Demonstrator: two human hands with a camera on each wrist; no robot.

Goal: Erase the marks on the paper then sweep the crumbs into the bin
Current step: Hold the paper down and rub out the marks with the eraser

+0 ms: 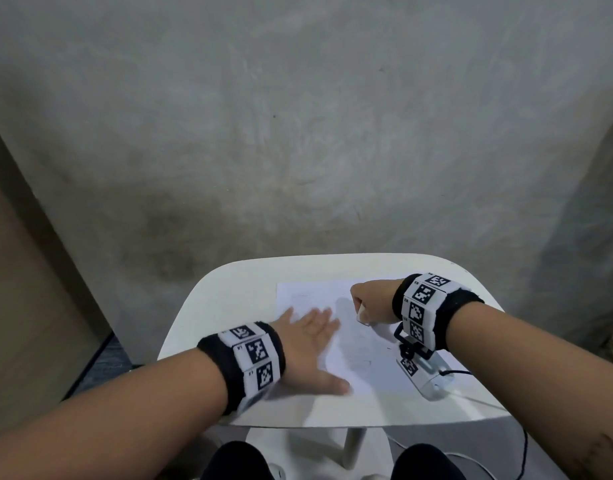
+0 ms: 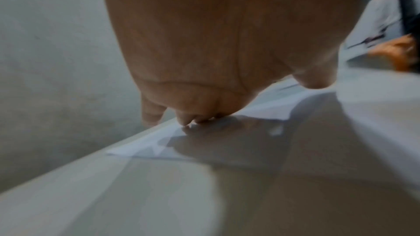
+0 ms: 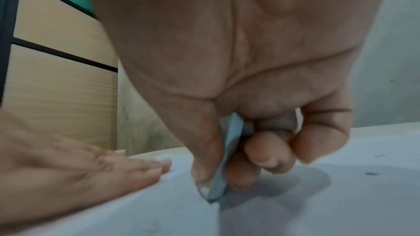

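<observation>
A white sheet of paper [image 1: 360, 341] lies on a small white table [image 1: 228, 306]; faint pencil marks show near its right side. My left hand [image 1: 312, 337] lies flat with spread fingers on the sheet's left part, pressing it down; the left wrist view shows the palm [image 2: 216, 51] over the paper [image 2: 261, 110]. My right hand [image 1: 370, 299] is curled over the sheet's upper right and pinches a pale eraser [image 1: 362, 315]. In the right wrist view the eraser [image 3: 229, 159] sits between thumb and fingers, its lower corner touching the paper [image 3: 159, 204]. No bin is in view.
A white device with a marker tag and black cable [image 1: 422, 372] hangs under my right wrist over the table's right front. A grey concrete wall [image 1: 298, 133] stands behind the table. A wooden cabinet [image 3: 56, 78] is to the left. My knees are under the front edge.
</observation>
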